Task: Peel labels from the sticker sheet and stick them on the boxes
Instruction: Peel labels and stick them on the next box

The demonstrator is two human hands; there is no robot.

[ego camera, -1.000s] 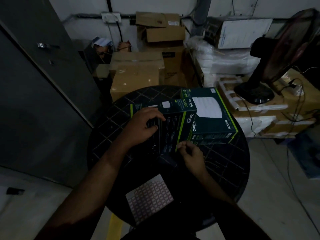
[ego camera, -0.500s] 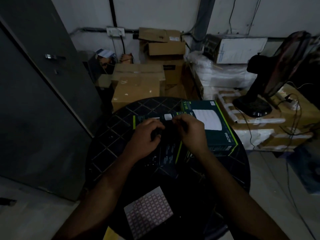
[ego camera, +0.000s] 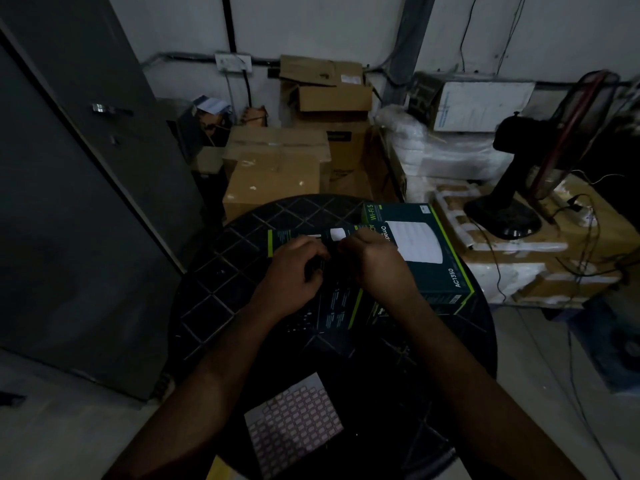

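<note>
round dark table (ego camera: 221, 306); two dark retail boxes side by side; left hand (ego camera: 294, 271) and right hand (ego camera: 372, 259) curled together over near box (ego camera: 341, 299); label, if pinched, hidden, grip cannot tell; sticker sheet (ego camera: 294, 420) at near edge; labels likely thin, limp, tacky, lift by corner; far box (ego camera: 436, 251) reads "wi-fi 5", "ac1350"

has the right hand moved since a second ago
Yes. The right hand went from the near edge of the left box up to its far end, close to the left hand, away from the sticker sheet.
</note>
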